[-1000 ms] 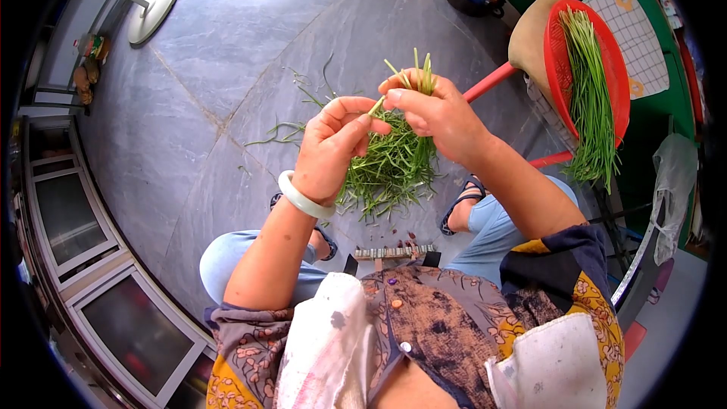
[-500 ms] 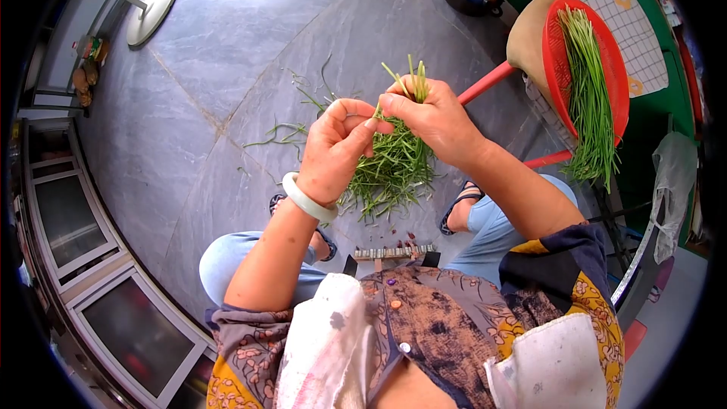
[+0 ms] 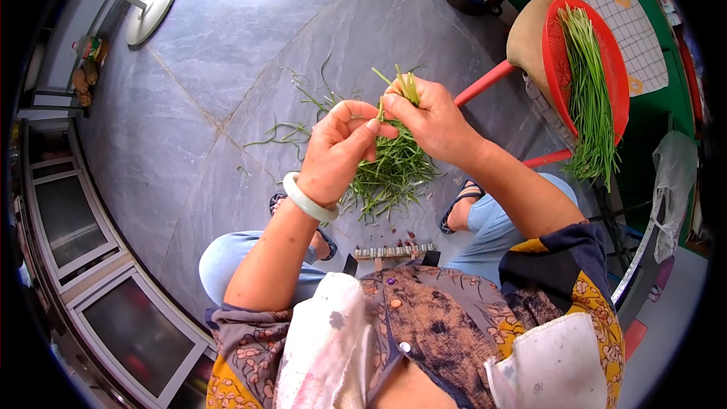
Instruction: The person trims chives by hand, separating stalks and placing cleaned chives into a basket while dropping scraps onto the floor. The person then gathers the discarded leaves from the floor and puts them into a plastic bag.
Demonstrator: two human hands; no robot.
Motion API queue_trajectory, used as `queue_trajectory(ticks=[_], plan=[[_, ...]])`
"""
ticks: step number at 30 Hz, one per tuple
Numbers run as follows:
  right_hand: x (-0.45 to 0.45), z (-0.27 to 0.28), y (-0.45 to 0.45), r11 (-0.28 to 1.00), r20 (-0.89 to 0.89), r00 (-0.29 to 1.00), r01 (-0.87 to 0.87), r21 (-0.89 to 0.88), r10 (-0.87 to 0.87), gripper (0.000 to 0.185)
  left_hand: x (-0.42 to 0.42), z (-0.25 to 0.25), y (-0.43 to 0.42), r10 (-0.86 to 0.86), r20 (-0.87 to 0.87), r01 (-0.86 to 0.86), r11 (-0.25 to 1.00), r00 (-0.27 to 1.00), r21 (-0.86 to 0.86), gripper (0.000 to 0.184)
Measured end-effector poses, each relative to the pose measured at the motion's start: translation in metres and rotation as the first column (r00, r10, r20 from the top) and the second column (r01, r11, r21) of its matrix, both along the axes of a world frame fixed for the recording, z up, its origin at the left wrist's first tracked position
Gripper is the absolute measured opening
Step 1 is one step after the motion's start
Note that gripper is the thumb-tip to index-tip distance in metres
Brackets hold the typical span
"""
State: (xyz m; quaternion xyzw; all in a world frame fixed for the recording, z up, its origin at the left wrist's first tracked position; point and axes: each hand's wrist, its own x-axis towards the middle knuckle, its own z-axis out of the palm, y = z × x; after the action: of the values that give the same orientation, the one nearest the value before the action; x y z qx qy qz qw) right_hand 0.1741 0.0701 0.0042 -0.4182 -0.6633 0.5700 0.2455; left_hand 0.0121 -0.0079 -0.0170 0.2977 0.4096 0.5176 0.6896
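Head view: right hand [image 3: 435, 117], grip closed round a small bunch of chive-like stalks [image 3: 409, 89]. Left hand [image 3: 339, 142], thumb and forefinger pinching a single stalk [image 3: 381, 110] just beside it. Green heap [image 3: 394, 174] on floor [image 3: 227, 45] below; red basket [image 3: 621, 79] at right.

Stalks [image 3: 589, 106] in basket [image 3: 618, 68] on R; pile [image 3: 394, 174] on flr [image 3: 250, 45], ctr.

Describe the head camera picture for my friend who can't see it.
A person's left hand pinches a stem beside the right hand, which holds more stems, over a green pile on the floor. Green stalks lie in a red basket.
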Motion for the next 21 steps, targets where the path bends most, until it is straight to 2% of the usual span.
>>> queue_trajectory(ticks=[4, 7, 10, 16, 19, 21], plan=[[0.001, -0.004, 0.002, 0.999, -0.049, 0.998, 0.034, 0.028, -0.033, 0.019, 0.0, 0.003, 0.001, 0.019, 0.083, -0.013, 0.997, 0.996, -0.072, 0.013], [0.002, 0.0, 0.007, 0.996, -0.015, 0.999, 0.047, 0.073, -0.046, 0.018, -0.002, 0.002, 0.0, 0.021, 0.128, -0.011, 0.997, 0.992, -0.083, 0.014], [0.004, 0.002, 0.01, 0.998, -0.007, 0.998, 0.056, 0.017, -0.056, 0.015, -0.002, 0.003, 0.0, 0.034, 0.127, -0.023, 0.996, 0.991, -0.088, 0.015], [0.004, 0.012, 0.011, 0.993, 0.124, 0.992, 0.01, 0.114, -0.025, 0.015, -0.003, 0.005, 0.001, 0.053, 0.129, -0.041, 0.995, 0.99, -0.095, 0.015], [0.01, 0.01, 0.016, 0.997, 0.248, 0.966, -0.074, -0.016, 0.075, 0.015, -0.003, 0.004, 0.001, 0.058, 0.131, -0.045, 0.994, 0.99, -0.098, 0.015], [0.008, 0.004, 0.015, 0.997, 0.159, 0.987, -0.043, 0.056, 0.033, 0.02, -0.003, 0.003, 0.001, 0.065, 0.141, -0.051, 0.994, 0.988, -0.101, 0.015]])
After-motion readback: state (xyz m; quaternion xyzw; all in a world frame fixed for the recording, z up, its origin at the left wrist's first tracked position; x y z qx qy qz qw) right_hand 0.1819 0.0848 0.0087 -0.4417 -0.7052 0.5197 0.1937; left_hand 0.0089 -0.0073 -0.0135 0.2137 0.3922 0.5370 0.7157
